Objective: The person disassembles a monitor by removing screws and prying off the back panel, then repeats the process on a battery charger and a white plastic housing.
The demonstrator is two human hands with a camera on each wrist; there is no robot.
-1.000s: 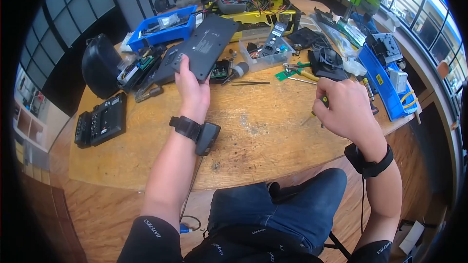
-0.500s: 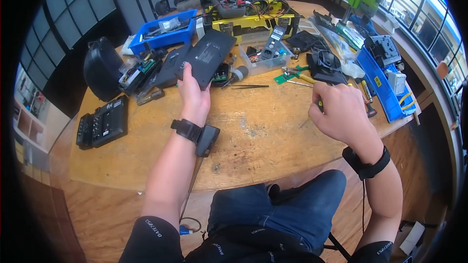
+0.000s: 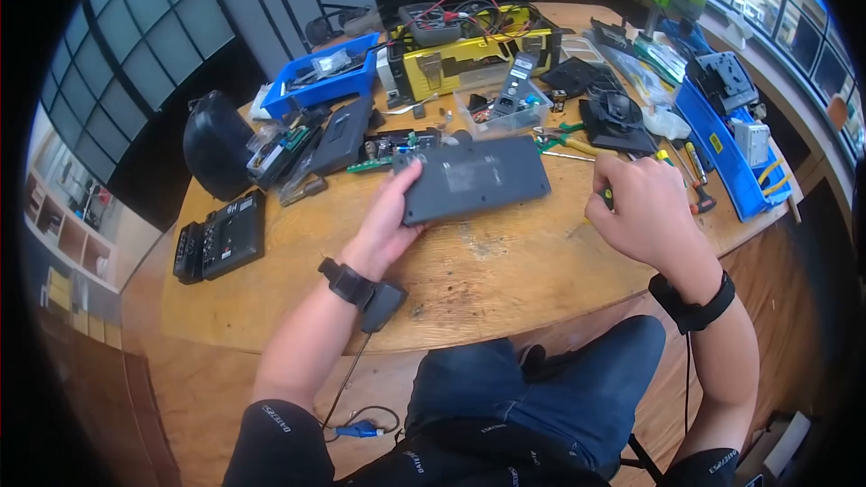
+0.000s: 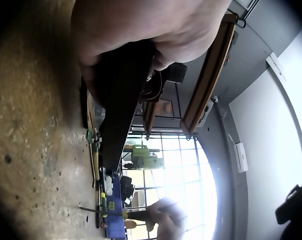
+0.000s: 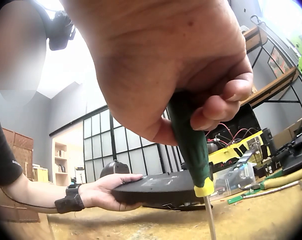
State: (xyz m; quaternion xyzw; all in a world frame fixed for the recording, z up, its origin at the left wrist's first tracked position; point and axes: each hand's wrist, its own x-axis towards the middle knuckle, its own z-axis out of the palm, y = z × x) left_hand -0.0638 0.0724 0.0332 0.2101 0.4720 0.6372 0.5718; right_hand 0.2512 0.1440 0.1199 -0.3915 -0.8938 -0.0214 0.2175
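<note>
My left hand (image 3: 383, 230) grips a flat dark grey plastic panel (image 3: 478, 182) by its left end, thumb on the upper face and fingers beneath. The panel is held above the wooden table, its long side running left to right, with small dark holes along its edges. In the right wrist view it appears nearly edge-on. My right hand (image 3: 640, 207) holds a screwdriver (image 5: 188, 140) with a green handle and yellow collar. Its metal shaft points downward, to the right of the panel and apart from it.
Behind the panel lie a circuit board (image 3: 388, 149), a clear plastic box (image 3: 505, 122) and a yellow toolbox (image 3: 478, 63). Blue bins stand at the back left (image 3: 325, 81) and far right (image 3: 722, 171). A black keyed device (image 3: 230, 234) lies at left; pliers (image 3: 577, 142) lie right of centre.
My left hand has lowered the panel toward me and turned it from pointing away to lying crosswise, its free end now to the right. My right hand keeps the screwdriver in nearly the same place.
</note>
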